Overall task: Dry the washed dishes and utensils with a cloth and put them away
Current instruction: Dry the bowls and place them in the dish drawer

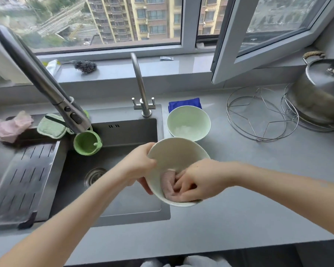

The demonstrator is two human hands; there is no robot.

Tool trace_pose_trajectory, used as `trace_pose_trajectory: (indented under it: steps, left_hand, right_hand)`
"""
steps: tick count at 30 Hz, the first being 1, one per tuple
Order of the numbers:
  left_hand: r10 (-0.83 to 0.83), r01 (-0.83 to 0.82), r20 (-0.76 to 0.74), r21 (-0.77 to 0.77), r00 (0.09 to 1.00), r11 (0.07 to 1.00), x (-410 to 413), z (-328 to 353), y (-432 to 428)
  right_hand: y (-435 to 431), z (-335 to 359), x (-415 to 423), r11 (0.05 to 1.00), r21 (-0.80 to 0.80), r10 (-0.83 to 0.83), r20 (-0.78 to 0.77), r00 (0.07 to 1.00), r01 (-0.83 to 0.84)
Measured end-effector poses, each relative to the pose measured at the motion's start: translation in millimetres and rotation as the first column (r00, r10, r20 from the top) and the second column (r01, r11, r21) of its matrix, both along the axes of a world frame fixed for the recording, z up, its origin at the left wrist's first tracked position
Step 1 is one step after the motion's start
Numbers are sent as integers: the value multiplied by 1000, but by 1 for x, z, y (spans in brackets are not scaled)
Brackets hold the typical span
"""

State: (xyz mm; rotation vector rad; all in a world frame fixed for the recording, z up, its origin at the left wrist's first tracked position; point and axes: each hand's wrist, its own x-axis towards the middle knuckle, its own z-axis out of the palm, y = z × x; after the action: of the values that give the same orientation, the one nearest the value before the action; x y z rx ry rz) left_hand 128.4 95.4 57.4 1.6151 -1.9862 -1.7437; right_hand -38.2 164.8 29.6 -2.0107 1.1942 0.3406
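Just at the right edge of the sink (123, 135), the left hand (141, 164) held the white bowl (174, 155), grip curled round its rim. Inside it sat the right hand (199, 180), grip pinching the pink cloth (167, 183).

You're holding a smooth white bowl (174, 155) with a soft sheen, and the pink cloth (167, 185) in it is nubbly fabric. The sink (123, 132) and tap (42, 78) are brushed metal, the wire rack (258, 140) is shiny steel, and the counter (239, 180) is matt grey.
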Motion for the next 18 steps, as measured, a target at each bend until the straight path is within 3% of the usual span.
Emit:
trace_pose_trajectory:
  steps: [2, 4, 7, 10, 14, 16, 18]
  left_hand:
    - [-32, 32, 28, 3, 999, 999, 0, -4, 3]
    - [-47, 47, 14, 17, 999, 999, -3, -5, 3]
    - [-58, 59, -15, 56, 998, 997, -3, -3, -1]
    - [-62, 63, -10, 69, 998, 996, -1, -3, -6]
    - [-49, 49, 4, 47, 999, 998, 2, -4, -12]
    - [-44, 43, 25, 23, 999, 999, 5, -8, -17]
    - [-37, 37, 38, 20, 999, 999, 6, -9, -21]
  right_hand:
    - [-3, -11, -9, 916, -297, 195, -258, 946, -270]
    - [-12, -16, -16, 770, -472, 241, -409, 880, -430]
    - [-22, -12, -20, 670, -543, 255, -471, 844, -506]
    - [-10, -2, -16, 739, -537, 197, -406, 892, -407]
    - [14, 29, -13, 904, -396, 41, -295, 955, -162]
    - [17, 39, -6, 993, -122, -2, -107, 994, -11]
    - [14, 35, 1, 988, 55, -152, 127, 980, 146]
